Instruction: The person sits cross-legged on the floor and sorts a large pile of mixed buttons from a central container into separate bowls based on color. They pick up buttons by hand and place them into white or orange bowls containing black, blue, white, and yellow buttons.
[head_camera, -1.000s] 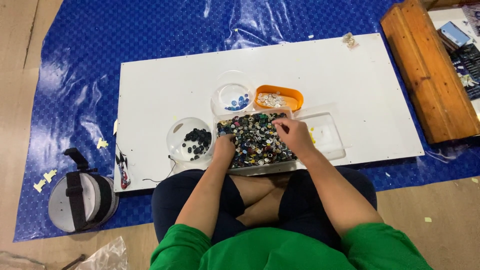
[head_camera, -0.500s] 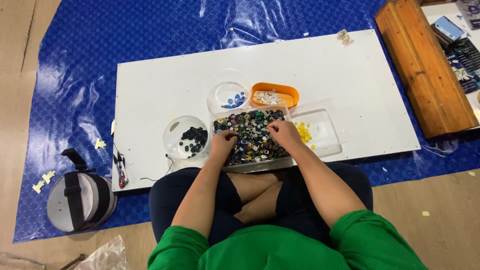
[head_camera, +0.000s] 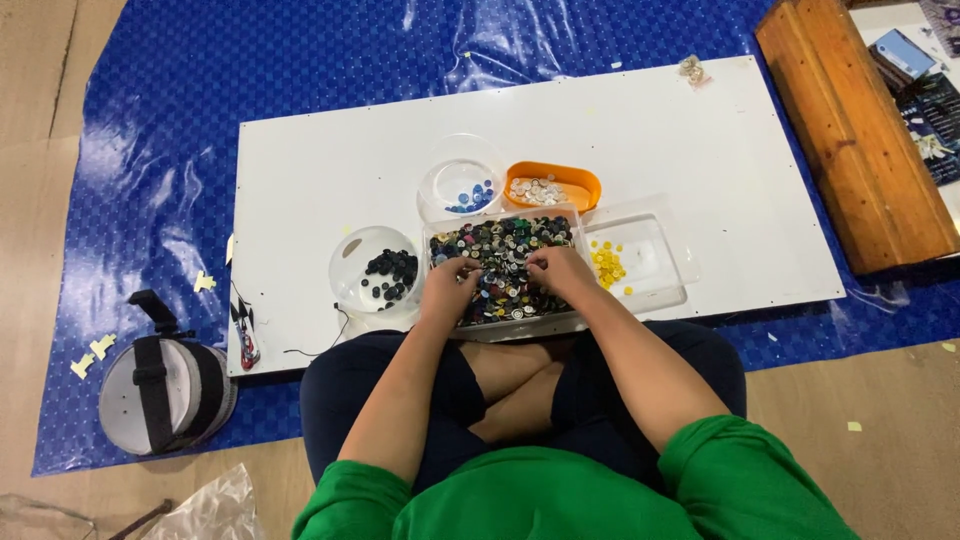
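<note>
While I'm watching the head feed, both hands are down in the clear rectangular tray of mixed buttons that sits at the near edge of the white counter, right in front of the crossed legs. My left hand has its fingers curled down into the pile on the left side of the tray, and the right hand is doing the same toward the middle-right. Honestly can't tell if either one has actually pinched a button or is just raking through them, the fingertips are buried in the heap.

Around the tray: a round clear bowl of black buttons just to the left, almost touching the tray. Behind it there's another round clear bowl with a few blue buttons, and beside that an orange oval dish of whitish buttons. On the right, a clear rectangular tray holds a small scatter of yellow buttons at its left end, close to my right hand.

Counter sits on a blue tarp. Off to the left on the tarp is a round grey thing with a black strap, and a wooden plank lies to the right.
</note>
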